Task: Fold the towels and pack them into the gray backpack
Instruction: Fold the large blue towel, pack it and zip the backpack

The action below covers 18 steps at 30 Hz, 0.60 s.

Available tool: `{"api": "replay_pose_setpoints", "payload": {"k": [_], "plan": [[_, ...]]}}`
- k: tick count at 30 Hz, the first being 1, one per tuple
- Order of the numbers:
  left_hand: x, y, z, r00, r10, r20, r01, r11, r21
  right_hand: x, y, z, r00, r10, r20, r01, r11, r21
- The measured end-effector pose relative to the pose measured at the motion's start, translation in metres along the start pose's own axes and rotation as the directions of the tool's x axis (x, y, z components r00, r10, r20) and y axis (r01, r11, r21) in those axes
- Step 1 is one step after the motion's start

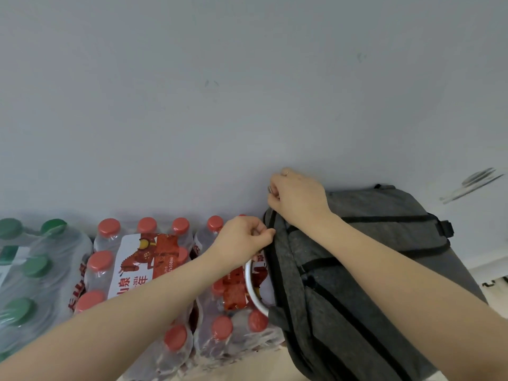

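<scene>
Pinched fingers of the left hand (242, 237) grip the dark edge of the gray fabric backpack (357, 270); the right hand (297, 196) pinches a small metal zipper pull at its top corner. Backpack stands against the wall beside red-capped shrink-wrapped water bottles (143, 259).

We see red-capped bottle packs (154, 273) touching the gray backpack (357, 270) on its left, wall (247, 92) close behind, right side open.

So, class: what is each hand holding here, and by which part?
Both hold the gray backpack. The left hand pinches its black edge near the top corner; the right hand pinches something small at the top, probably a zipper pull.
</scene>
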State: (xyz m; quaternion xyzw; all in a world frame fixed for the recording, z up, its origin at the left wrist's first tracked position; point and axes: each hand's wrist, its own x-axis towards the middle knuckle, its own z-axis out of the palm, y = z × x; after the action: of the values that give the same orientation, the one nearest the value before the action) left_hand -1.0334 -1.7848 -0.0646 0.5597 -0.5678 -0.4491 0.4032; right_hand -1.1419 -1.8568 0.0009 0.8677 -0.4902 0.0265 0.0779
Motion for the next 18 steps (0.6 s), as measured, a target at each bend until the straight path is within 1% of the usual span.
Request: {"api": "replay_pose_setpoints", "payload": {"k": [1,3,5,6,8,10,13,16,18], "plan": [[0.001,0.000,-0.001,1.000,0.008,0.001,-0.008,1.000,0.010,0.000,0.001,0.002,0.999,0.039,-0.007,-0.039,0.999,0.033],[0.001,0.000,-0.003,1.000,0.017,0.005,-0.017,1.000,0.022,0.001,0.005,0.006,0.989,0.144,0.025,-0.146,0.979,0.144],[0.000,-0.001,-0.004,1.000,0.023,0.018,-0.023,1.000,0.017,0.006,0.014,0.008,0.967,0.249,0.046,-0.253,0.934,0.251],[-0.001,0.000,-0.004,0.999,0.024,0.032,-0.025,0.999,0.021,0.010,0.022,0.009,0.952,0.302,0.040,-0.301,0.914,0.271],[-0.004,0.001,-0.006,0.998,0.026,0.063,-0.029,0.999,0.046,0.015,0.040,0.008,0.919,0.394,0.020,-0.384,0.883,0.268],[-0.006,0.001,-0.007,0.997,0.020,0.068,-0.026,0.997,0.079,0.014,0.059,0.009,0.897,0.441,0.018,-0.434,0.873,0.225],[-0.009,0.003,-0.006,1.000,0.015,0.027,-0.018,0.992,0.122,0.004,0.080,0.011,0.863,0.505,0.012,-0.501,0.852,0.150],[-0.010,0.006,-0.002,1.000,-0.008,-0.020,0.011,0.984,0.175,0.000,0.086,0.010,0.816,0.575,0.052,-0.576,0.803,0.156],[-0.007,0.010,0.000,0.998,-0.023,-0.063,0.036,0.977,0.212,0.002,0.085,0.008,0.812,0.576,0.090,-0.582,0.793,0.179]]}}
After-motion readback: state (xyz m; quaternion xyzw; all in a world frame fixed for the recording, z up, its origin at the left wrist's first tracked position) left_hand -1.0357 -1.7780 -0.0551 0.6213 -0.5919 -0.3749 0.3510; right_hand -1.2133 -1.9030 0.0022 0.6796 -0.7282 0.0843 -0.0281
